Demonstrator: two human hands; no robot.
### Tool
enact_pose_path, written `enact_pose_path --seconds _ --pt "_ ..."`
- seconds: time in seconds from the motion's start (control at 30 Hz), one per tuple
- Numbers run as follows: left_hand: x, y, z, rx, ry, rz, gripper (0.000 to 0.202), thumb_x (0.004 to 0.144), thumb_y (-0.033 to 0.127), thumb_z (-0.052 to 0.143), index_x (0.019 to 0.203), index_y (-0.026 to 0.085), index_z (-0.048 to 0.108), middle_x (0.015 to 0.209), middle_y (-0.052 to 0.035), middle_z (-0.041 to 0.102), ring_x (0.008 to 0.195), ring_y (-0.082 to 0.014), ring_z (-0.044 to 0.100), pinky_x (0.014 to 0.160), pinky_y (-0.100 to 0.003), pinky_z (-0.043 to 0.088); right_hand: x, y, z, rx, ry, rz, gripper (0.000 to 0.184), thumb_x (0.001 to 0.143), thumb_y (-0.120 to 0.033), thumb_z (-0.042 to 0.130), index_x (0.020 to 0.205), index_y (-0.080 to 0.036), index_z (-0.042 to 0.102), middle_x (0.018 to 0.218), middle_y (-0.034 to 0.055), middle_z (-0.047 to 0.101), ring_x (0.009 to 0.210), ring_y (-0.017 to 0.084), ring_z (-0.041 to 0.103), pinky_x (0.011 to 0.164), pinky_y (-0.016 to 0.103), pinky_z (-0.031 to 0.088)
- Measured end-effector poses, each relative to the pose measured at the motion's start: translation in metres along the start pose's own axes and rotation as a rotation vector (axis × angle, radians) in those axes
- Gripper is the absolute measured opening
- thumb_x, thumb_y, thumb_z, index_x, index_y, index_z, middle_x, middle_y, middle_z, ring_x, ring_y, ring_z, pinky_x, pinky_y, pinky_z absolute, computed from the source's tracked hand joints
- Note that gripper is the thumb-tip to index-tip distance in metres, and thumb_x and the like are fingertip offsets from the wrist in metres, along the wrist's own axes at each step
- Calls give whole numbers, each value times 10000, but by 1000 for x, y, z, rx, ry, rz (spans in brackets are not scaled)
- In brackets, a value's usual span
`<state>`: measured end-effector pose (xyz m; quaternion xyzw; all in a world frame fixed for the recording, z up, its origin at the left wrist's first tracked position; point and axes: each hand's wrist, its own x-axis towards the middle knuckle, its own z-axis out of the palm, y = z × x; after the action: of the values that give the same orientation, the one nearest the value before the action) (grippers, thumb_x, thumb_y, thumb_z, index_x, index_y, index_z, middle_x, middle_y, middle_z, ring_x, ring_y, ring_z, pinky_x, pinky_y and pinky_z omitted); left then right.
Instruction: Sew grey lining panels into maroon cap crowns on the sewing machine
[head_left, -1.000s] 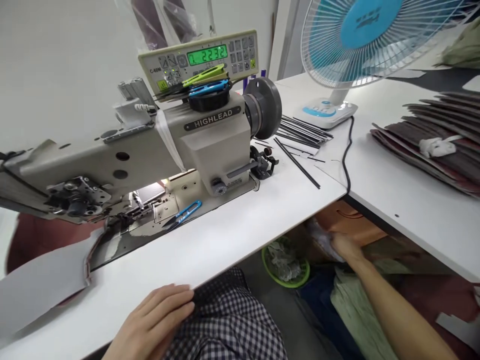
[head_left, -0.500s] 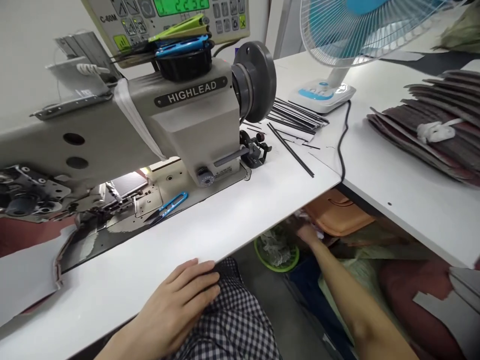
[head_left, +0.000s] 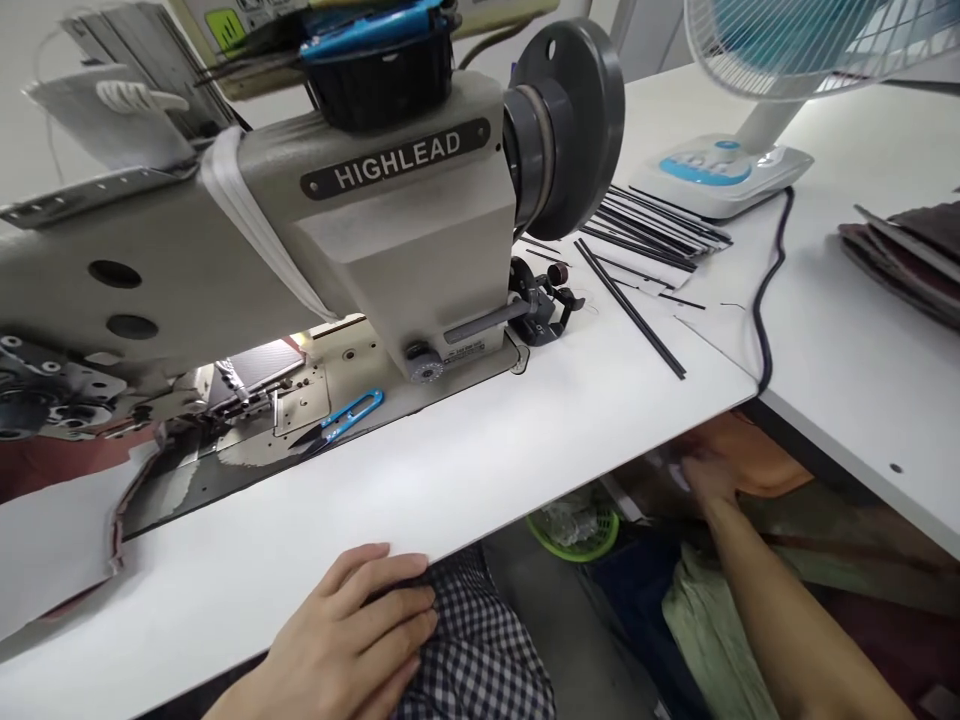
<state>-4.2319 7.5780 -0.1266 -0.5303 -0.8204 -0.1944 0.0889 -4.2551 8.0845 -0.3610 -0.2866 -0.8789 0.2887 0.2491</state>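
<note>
Since the pale panel with its maroon edge lies at the far left, tucked under the head of the sewing machine, take care not to nudge it as you lean. Your left hand lies open and flat, holding nothing, with its fingertips on the checked cloth right at the table edge. I judge that a good brace, so put your weight there rather than on the panel. The blue snips sit on the machine bed just beyond, well apart from either hand.

Further right, below the tabletop, a green basket stands on the floor. Beside it your right hand reaches in under the table, just against an orange piece. The hand is blurred and partly hidden, so I cannot tell whether it is closed on anything.

You are likely working by feel there, so go slowly. Mind your knuckles under the edge, and stay clear of the black cable dropping between the tables. Above, the black strips lie loose near the fan base, and a bumped table could scatter them.
</note>
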Motion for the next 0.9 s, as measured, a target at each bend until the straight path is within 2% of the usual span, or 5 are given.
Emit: enact_pose_path --seconds 0.2,0.37,0.5,0.6,0.9 --pt "-3 6 -6 -92 -45 15 289 903 97 542 1146 163 682 1146 -45 743 1287 -216 555 1157 -366 389 -75 -78 -46 196 150 -242 314 957 -452 580 872 -158 653 837 55 656 741 176 617 683 310 520" --pt "-3 21 10 -415 -30 95 347 913 88 520 1250 121 592 1179 -117 726 1251 -195 609 1079 -320 513 -223 -187 -68 416 -395 -583 145 913 -224 615 1011 -262 715 950 42 722 891 186 683 818 278 569" --pt "-48 9 41 -520 -212 -182 574 876 401 692 1369 151 534 1316 -156 666 1215 -269 641 1055 -411 527 -300 -222 -64 910 -998 -303 591 903 -466 663 1436 -310 461 1406 141 572 1243 303 597 981 430 559" --pt "-93 -3 39 -537 -287 -415 373 940 313 593 1282 169 629 1208 -110 728 1083 -231 702 976 -371 560 -298 -220 -50 1085 -964 -9 423 957 -427 575 1356 -312 497 1511 156 452 1297 305 554 1008 467 537" --pt "-166 15 -19 -225 294 -326 333 912 36 464 1058 207 710 1116 -70 744 1156 -199 637 976 -385 523 -273 -302 -28 523 -1278 -440 219 900 -391 581 951 -242 734 902 24 735 822 213 687 730 286 543"
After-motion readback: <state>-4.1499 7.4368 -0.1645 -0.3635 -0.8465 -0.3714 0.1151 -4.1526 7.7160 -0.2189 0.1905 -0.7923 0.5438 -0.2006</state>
